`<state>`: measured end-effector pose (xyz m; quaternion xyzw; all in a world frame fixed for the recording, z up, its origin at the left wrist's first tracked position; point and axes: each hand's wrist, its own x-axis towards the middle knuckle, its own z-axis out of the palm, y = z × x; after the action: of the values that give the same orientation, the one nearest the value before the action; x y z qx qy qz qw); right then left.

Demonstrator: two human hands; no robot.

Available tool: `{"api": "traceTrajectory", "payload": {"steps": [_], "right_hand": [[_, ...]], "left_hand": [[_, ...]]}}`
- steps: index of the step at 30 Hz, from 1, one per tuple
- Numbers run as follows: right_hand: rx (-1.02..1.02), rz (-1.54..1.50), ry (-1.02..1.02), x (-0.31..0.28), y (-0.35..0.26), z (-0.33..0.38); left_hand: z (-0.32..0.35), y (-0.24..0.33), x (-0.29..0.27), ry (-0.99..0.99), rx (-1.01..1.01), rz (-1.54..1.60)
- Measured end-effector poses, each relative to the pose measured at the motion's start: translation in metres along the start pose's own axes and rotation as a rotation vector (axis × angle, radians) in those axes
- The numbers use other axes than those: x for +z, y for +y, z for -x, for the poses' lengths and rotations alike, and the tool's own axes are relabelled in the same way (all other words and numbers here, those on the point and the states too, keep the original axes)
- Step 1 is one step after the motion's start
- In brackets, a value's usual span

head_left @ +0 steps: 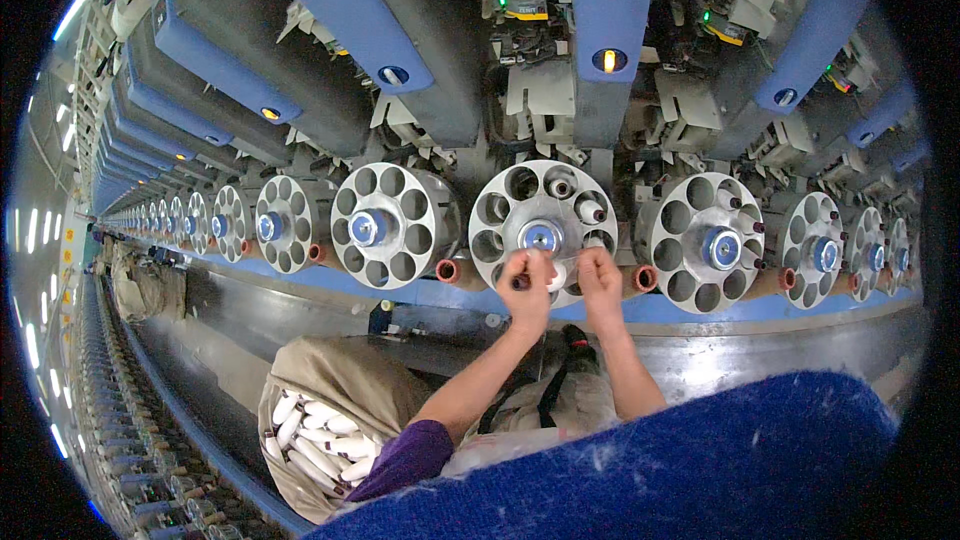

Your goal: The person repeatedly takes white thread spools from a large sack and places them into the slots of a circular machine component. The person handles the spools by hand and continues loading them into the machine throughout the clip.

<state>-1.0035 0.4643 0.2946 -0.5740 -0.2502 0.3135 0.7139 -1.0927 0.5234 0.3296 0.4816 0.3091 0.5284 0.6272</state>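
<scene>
In front of a round metal magazine (pixel 487 243) with a ring of holes, my two hands are close together. My left hand (pixel 530 302) is closed round a yarn bobbin (pixel 520 282), its dark end sticking out by the fingers and some white showing beside them. Close by on its right, my right hand (pixel 602 290) is closed, fingertips pinched together; whatever is between them is too fine to make out. White bobbins (pixel 591 210) sit in a few of the magazine's upper and right holes. Its blue hub (pixel 540 236) shows just above my left hand.
More magazines (pixel 381 225) line both sides, with reddish tubes (pixel 460 273) between them. Blue-and-grey machine housings (pixel 350 20) hang above. A beige sack (pixel 330 370) of white bobbins (pixel 315 455) stands at my lower left. Another row of machinery (pixel 150 450) runs along the far left.
</scene>
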Motion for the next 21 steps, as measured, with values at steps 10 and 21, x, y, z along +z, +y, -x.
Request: {"api": "traceTrajectory", "payload": {"steps": [10,21], "right_hand": [[-0.323,0.208,-0.444,0.015,-0.114,-0.042],[-0.598,0.754,0.192,-0.034,-0.071,-0.222]], "left_hand": [[-0.047,0.012,-0.028,-0.373,-0.415,0.035],[0.016,-0.011,-0.071,-0.218,0.256,-1.0]]}}
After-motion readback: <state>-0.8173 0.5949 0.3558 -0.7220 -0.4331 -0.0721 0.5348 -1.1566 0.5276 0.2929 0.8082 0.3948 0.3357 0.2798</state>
